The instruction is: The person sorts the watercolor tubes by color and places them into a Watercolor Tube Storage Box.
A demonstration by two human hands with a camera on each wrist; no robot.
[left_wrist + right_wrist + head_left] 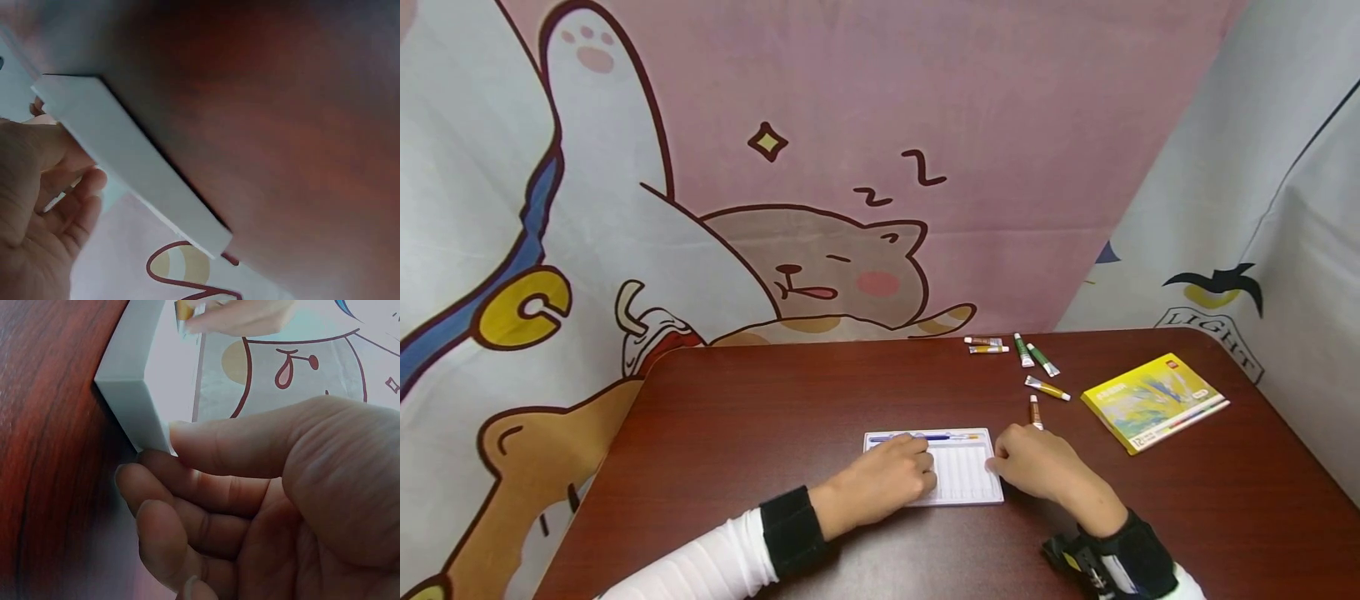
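A white slotted tray (966,473) lies on the table in front of me. A blue paintbrush (951,437) lies along its far edge. My left hand (887,477) is over the tray's left part and pinches a small paint tube (184,315), whose ochre and white body shows by the fingers in the right wrist view. Most of that tube is hidden in the head view. At the tray's right side, my right hand (1040,467) pinches the edge. Its thumb (212,445) presses the tray's corner from above, with the index finger against the side below.
Several paint tubes (1047,388) in brown, green and yellow lie scattered beyond the tray. One brown tube (1035,411) is just past the right hand. To the right lies a yellow paint box (1156,402). A cartoon-printed cloth (1037,167) hangs behind the table.
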